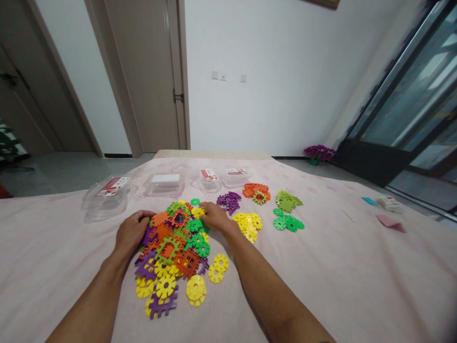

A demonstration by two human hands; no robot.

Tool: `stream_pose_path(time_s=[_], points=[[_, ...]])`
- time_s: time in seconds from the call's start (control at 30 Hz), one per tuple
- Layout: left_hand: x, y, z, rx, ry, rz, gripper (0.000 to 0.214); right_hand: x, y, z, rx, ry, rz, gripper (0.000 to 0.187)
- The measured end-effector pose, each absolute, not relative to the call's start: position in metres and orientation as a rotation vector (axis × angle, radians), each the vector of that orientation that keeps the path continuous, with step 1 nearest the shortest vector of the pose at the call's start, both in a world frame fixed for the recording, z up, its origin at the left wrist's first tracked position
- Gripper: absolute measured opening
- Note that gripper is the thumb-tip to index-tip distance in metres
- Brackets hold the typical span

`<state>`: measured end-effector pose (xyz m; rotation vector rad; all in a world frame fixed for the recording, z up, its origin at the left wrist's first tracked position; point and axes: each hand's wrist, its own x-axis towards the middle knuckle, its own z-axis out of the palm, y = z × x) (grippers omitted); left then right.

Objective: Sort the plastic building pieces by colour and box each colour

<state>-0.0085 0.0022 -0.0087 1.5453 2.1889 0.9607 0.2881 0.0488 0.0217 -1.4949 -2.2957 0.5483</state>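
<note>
A mixed pile of plastic interlocking pieces (169,247) lies on the cloth before me, with purple, orange, yellow and green discs and square frames. My left hand (132,232) cups its left edge, fingers bent and slightly apart, touching orange and purple pieces. Across the pile, my right hand (215,216) pinches at a yellow notched disc (197,212) at the upper right edge; its fingertips are partly hidden. A small green disc (194,202) lies just beyond those fingers. Loose yellow discs (196,288) lie nearer me.
Sorted heaps stand to the right: purple (229,202), orange (255,192), yellow (248,226), light green (287,201) and green (288,222). Clear plastic boxes (164,185) line the back. A pink cloth piece (391,223) and a white item (390,204) lie far right.
</note>
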Motion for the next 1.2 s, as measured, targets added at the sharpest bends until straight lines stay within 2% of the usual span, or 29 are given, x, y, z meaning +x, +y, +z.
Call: stream_pose_path(time_s=[0.13,0.37,0.67,0.87,1.0,1.13,1.2], points=[[-0.007,0.001,-0.007,1.537,2.193,0.955,0.031,0.284,0.044,0.027,-1.59,-2.34,0.53,0.042],[-0.004,0.0,-0.002,1.553,2.224,0.937,0.03,0.286,0.044,0.03,-1.506,-2.432,0.505,0.054],[-0.001,-0.002,0.001,1.51,2.224,0.921,0.029,0.283,0.047,0.026,-1.583,-2.392,0.567,0.042],[0.002,-0.003,0.005,1.501,2.244,0.904,0.029,0.284,0.047,0.033,-1.499,-2.484,0.577,0.063],[0.002,-0.002,0.004,1.498,2.241,0.892,0.03,0.281,0.047,0.036,-1.532,-2.487,0.602,0.057],[0.0,-0.002,0.002,1.492,2.23,0.914,0.03,0.276,0.047,0.032,-1.619,-2.386,0.597,0.037],[0.0,-0.001,0.001,1.49,2.23,0.921,0.03,0.276,0.048,0.03,-1.62,-2.36,0.585,0.033]])
